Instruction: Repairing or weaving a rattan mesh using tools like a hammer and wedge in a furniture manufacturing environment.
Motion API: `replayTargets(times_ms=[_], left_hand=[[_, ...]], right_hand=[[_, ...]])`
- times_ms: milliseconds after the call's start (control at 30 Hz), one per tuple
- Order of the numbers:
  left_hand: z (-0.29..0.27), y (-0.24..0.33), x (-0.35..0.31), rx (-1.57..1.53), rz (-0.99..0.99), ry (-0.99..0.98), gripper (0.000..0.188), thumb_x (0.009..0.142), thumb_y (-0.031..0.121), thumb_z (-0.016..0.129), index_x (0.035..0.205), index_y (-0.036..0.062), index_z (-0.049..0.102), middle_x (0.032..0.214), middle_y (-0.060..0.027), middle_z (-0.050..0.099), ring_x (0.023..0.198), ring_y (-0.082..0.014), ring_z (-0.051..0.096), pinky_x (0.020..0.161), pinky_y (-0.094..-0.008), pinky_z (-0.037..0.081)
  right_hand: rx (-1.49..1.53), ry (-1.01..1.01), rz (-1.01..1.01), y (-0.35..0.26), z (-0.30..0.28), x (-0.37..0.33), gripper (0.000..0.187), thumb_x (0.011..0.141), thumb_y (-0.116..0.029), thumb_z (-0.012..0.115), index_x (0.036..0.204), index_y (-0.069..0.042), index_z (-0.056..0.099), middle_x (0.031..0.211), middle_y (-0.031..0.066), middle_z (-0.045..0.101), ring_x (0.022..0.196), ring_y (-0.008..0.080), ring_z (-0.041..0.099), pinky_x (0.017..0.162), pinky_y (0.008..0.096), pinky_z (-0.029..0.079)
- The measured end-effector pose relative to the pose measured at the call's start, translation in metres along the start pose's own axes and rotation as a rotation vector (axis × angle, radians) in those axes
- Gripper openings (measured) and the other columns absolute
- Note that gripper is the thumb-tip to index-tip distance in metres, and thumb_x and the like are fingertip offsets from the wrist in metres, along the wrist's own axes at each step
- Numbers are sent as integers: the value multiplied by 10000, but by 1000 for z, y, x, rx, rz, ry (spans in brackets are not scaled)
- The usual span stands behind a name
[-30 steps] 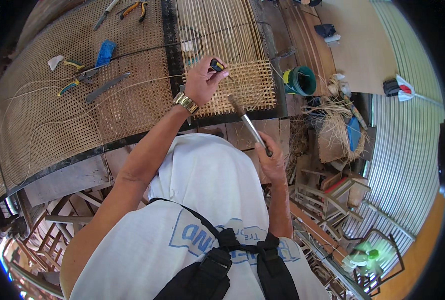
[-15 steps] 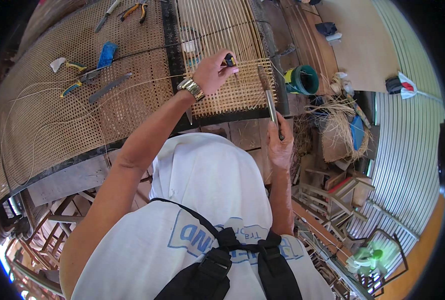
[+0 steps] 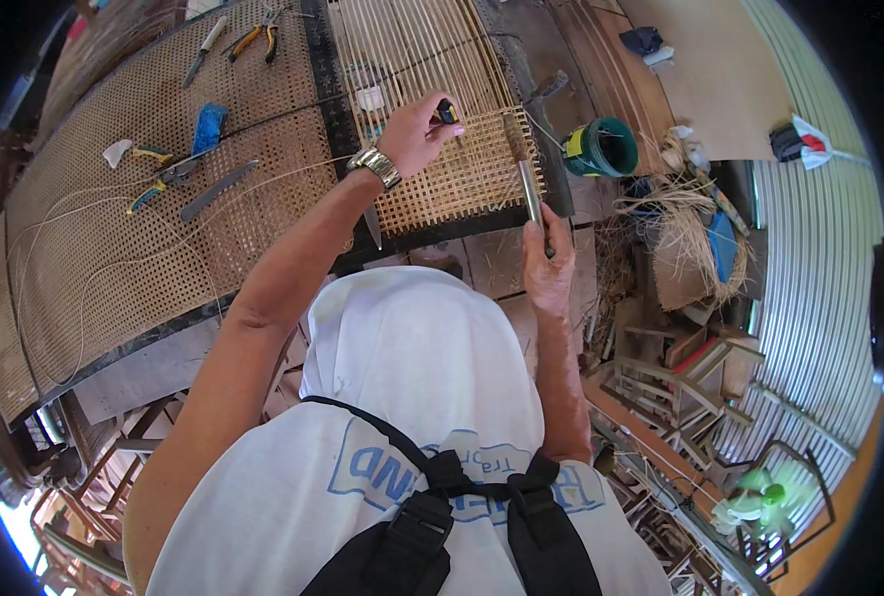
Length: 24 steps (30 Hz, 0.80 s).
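Note:
My left hand [image 3: 417,139] is closed round the black-and-yellow handle [image 3: 448,111] of a small screwdriver-like tool, its thin shaft pointing down at a half-woven cane panel [image 3: 442,194]. In my right hand [image 3: 549,268] is a long tool with a shiny metal shaft [image 3: 527,184] and a brown far end, lying over the panel's right side. I cannot make out its exact kind. Loose cane strands [image 3: 417,60] run lengthwise beyond the woven part. Beside my left wrist, a pointed blade [image 3: 373,226] shows at the panel's near edge.
Finished cane webbing [image 3: 263,219] spreads to the left, with pliers [image 3: 163,184], a flat dark blade [image 3: 218,189], orange-handled pliers [image 3: 256,40] and a knife [image 3: 205,50] on it. Right of the panel stand a green bucket [image 3: 601,149] and a heap of cane scraps [image 3: 680,223].
The whole view has shifted slightly. Both hands keep their tools over the same part of the panel; the right hand's tool sits at nearly the same place.

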<state>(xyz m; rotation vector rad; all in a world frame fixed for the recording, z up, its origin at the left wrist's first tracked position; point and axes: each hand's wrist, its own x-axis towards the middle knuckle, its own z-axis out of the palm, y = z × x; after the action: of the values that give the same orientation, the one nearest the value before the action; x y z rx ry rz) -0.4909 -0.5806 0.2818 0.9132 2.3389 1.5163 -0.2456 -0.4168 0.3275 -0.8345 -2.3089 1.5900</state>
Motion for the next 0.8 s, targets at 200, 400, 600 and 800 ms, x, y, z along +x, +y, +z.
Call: replayTargets(times_ms=[200,400,600,800], left_hand=[[-17,-8,1,-97,-58,203,255,957,258,763,1113,114,621,915,-40,765,786,-162,750,673,-298,595],[-10,-10,-2,-172,-58,258,239,957,233,763,1117,121,624,971,-43,773,853,-173,769,720,-337,612],[2,-3,-5,-124,47,177,242,943,175,771,1092,111,592,905,-63,746,832,-200,770,699,-339,602],[-7,-20,-11,-133,34,272,256,943,181,768,1124,113,599,954,-59,767,845,-193,765,706,-320,597]], right_hand=[[47,-27,-46,-4,-3,6,380,1043,-211,644,1358,1,621,1037,23,657,914,101,558,800,259,481],[79,18,-52,-6,-3,17,380,1046,-203,637,1367,-2,619,1024,18,643,889,89,547,774,248,477],[61,17,-117,-1,9,17,401,1040,-221,647,1392,-31,614,839,-51,589,688,25,495,584,201,397],[-70,-80,-121,-16,7,-2,389,1031,-223,639,1342,11,618,1091,111,700,979,156,616,858,310,518]])
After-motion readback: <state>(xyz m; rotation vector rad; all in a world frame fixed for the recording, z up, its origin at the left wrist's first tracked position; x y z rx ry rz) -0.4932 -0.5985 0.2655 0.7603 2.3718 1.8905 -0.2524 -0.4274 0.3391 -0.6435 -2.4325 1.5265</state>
